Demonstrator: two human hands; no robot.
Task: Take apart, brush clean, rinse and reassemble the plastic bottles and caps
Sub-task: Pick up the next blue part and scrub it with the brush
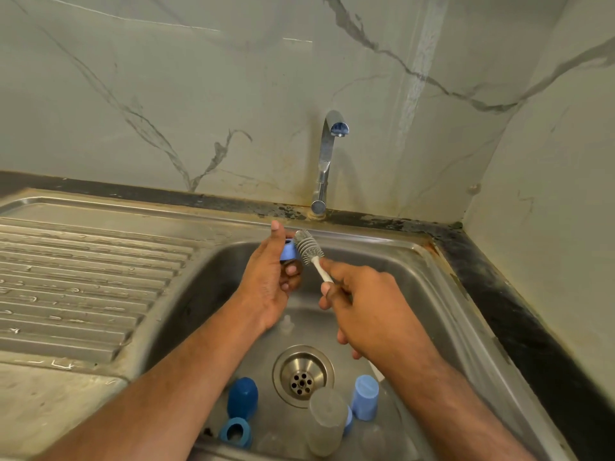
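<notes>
Bottle cap ring [288,249], light blue, held over the far part of the sink basin [416,277], pinched in the left hand [271,277] between thumb and curled fingers. Right hand [362,304] grips the white handle of a grey bottle brush [309,247]; bristle head touches the ring's side. Tap [327,154] stands just behind, no water visible. Open basin floor between the hands and the drain [303,375]. Near the front wall: dark blue cap [243,395], blue ring [235,432], clear bottle [327,422] lying tilted, pale blue cap [365,397]. Ribbed drainboard [83,281] to the left. Forearms cover part of the basin floor; the brush handle's end is hidden in the fist. A small clear piece [287,322] below the left wrist is hard to make out.
</notes>
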